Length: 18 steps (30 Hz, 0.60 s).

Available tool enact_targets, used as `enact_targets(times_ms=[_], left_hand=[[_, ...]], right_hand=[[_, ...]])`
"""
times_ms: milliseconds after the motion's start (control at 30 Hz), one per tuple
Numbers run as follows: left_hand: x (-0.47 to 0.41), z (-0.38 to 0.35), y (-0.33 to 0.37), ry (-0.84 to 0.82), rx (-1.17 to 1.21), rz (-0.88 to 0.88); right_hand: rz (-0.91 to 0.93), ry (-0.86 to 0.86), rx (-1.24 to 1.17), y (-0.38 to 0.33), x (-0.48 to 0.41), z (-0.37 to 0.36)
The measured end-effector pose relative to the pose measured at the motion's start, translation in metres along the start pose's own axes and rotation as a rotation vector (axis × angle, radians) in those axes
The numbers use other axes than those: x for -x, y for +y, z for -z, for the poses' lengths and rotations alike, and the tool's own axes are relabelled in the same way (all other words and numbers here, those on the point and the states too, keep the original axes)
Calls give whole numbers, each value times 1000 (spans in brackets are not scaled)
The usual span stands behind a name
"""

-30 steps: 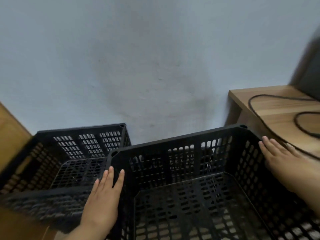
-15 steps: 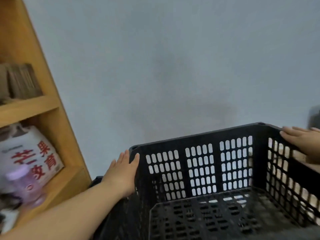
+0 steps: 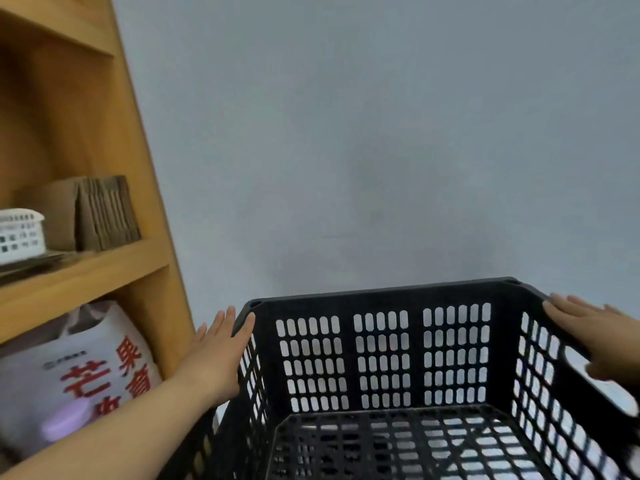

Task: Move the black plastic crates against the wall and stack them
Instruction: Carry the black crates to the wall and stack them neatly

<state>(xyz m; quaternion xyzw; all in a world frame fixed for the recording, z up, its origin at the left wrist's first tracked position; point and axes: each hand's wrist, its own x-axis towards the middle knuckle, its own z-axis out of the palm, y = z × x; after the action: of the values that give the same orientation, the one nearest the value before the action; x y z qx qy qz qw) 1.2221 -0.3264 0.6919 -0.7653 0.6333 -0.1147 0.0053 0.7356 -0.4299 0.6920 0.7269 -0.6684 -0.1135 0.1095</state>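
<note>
A black plastic crate [image 3: 381, 296] with slotted walls fills the lower right of the head view, held up in front of the grey wall. My left hand [image 3: 214, 351] presses flat against the outside of its left wall near the far corner. Pressed against the outside of the right wall, near the rim, is my right hand [image 3: 595, 330]. Both hands clamp the crate between the palms. Light shows through the crate's slots and floor. The other crate is out of view.
A wooden shelf unit [image 3: 104, 268] stands at the left, close to my left arm. It holds folded cardboard [image 3: 100, 213], a white basket [image 3: 19, 235] and a white bag with red print [image 3: 86, 372]. The grey wall [image 3: 346, 150] lies straight ahead.
The crate has risen from beside the second crate on the floor to shelf height. The view swung up and left, so the second crate and the right-hand table left the view.
</note>
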Motion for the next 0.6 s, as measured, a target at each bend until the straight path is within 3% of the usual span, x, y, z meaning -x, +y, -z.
enact_targets(times_ms=[267, 600], left_hand=[[-66, -62, -91, -76, -30, 33], [-162, -160, -186, -184, 56, -81]], right_hand=[[81, -23, -67, -124, -59, 13], [-22, -114, -159, -257, -93, -26]])
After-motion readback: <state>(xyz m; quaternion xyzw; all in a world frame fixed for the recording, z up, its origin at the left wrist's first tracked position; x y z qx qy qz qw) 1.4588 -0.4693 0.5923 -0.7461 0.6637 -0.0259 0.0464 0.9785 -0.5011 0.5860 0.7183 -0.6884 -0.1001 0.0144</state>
